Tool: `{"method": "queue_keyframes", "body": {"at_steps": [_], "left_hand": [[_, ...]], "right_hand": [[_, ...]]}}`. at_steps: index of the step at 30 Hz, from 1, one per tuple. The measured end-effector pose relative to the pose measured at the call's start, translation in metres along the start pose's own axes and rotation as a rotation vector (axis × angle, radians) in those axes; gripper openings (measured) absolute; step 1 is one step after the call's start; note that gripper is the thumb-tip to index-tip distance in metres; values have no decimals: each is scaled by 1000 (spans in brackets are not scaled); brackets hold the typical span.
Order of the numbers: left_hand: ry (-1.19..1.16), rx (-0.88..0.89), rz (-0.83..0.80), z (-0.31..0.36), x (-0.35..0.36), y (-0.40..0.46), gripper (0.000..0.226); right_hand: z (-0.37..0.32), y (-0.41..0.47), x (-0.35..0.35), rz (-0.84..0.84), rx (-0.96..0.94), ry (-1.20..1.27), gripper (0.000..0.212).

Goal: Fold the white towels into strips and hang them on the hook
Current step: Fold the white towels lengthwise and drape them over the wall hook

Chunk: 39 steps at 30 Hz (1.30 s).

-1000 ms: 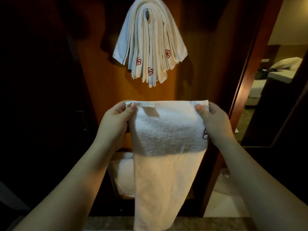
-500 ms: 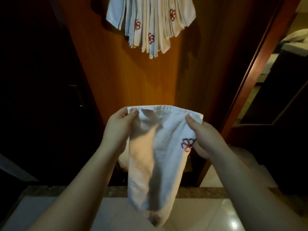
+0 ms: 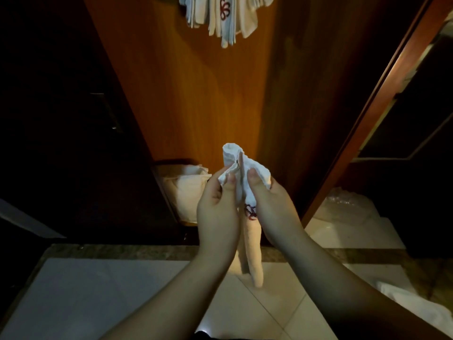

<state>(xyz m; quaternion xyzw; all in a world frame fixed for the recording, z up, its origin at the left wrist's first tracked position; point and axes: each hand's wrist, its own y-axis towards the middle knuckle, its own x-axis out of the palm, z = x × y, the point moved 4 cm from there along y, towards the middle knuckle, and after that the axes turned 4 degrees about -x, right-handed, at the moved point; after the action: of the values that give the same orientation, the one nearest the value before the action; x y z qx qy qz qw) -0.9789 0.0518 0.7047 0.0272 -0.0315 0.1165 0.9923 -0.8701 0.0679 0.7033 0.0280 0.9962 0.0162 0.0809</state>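
A white towel with a red embroidered flower hangs between my hands, folded into a narrow strip that drops toward the floor. My left hand pinches its upper left edge and my right hand grips the right side, the two hands close together. The towel's top end sticks up above my fingers. At the top of the view the lower ends of several folded white towels hang against the wooden door. The hook is out of view.
A bin with a white liner stands on the floor by the door's foot. A dark doorway and wooden frame rise at the right. Crumpled plastic and a white cloth lie on the tiled floor at the right.
My hands have come together, folding the spread towel into a narrow strip. The view has tilted down, so the hanging towels have slid to the top edge.
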Motion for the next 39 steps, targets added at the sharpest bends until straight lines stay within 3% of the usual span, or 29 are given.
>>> {"method": "queue_keyframes", "body": {"at_steps": [5, 10, 15, 16, 20, 24, 27, 32, 34, 38, 39], "left_hand": [[-41, 13, -33, 9, 5, -3, 23], [-32, 79, -63, 20, 12, -5, 27], [-57, 88, -69, 28, 18, -2, 25], [-66, 95, -69, 30, 18, -2, 24], [-38, 115, -151, 34, 23, -7, 29], [2, 82, -341, 30, 31, -15, 52], [6, 56, -464, 33, 33, -17, 54], [-57, 19, -526, 25, 17, 0, 79], [-76, 93, -466, 28, 5, 6, 69], [85, 359, -111, 42, -16, 24, 16], [91, 326, -141, 43, -15, 30, 26]], "right_hand": [[1, 2, -10, -52, 3, 33, 46], [-9, 3, -23, 25, 21, 61, 59], [-18, -7, -20, -8, 46, 123, 108], [-19, -8, -21, -9, 36, 117, 110], [-17, -6, -23, -41, 1, 122, 82], [-13, -2, -23, -183, -40, 317, 77], [-20, -2, -26, -269, -78, 415, 44], [-23, 9, -44, -159, -23, 319, 26], [-30, 14, -50, -215, -65, 207, 23], [-61, 28, -59, -333, -179, -51, 24], [-69, 31, -59, -384, -196, -76, 24]]}}
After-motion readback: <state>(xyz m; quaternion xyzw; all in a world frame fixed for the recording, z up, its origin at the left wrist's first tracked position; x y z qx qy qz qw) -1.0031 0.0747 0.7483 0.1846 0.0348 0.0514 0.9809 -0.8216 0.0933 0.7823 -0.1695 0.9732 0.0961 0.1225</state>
